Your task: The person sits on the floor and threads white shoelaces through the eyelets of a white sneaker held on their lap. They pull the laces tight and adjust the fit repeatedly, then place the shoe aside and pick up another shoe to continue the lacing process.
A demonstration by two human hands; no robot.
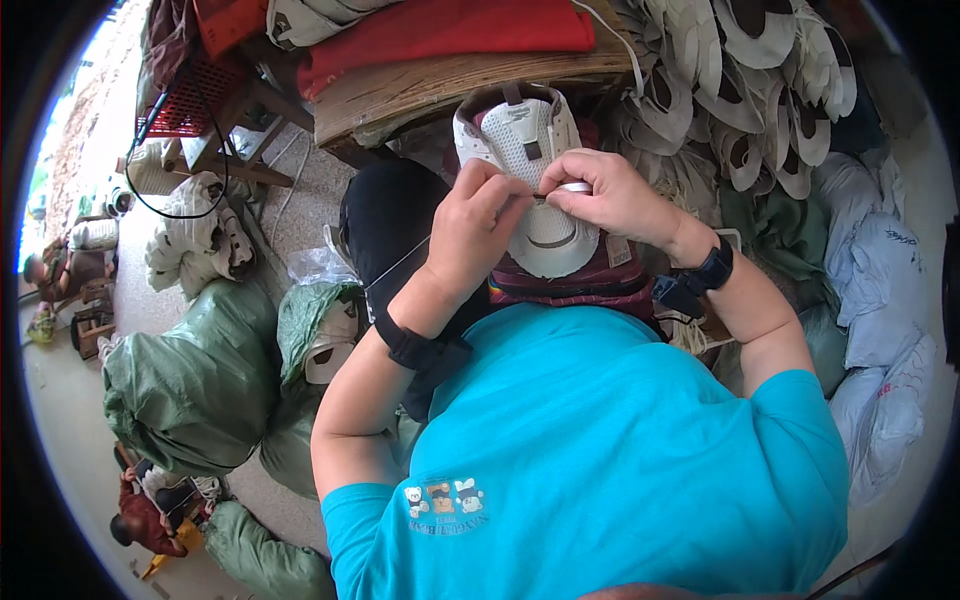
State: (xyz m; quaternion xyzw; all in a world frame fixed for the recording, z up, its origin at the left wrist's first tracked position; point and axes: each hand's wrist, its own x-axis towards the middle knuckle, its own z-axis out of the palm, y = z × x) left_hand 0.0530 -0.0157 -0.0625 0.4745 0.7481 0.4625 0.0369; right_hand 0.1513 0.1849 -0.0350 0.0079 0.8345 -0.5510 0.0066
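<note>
A white shoe upper (520, 140) lies on my lap over a dark red cloth (575, 285), its open end pointing away from me. My left hand (470, 225) pinches something thin at the upper's middle, and a thin thread (400, 265) runs from it down to the left. My right hand (605, 195) is closed on the upper's right edge, fingertips meeting the left hand's. Both wrists wear black bands.
A heap of white shoe uppers (740, 90) fills the upper right. Green sacks (190, 385) sit to my left, one open with uppers inside. A wooden bench (450, 80) with a red cushion stands ahead, and white sacks (880, 300) lie right. Other people sit far left.
</note>
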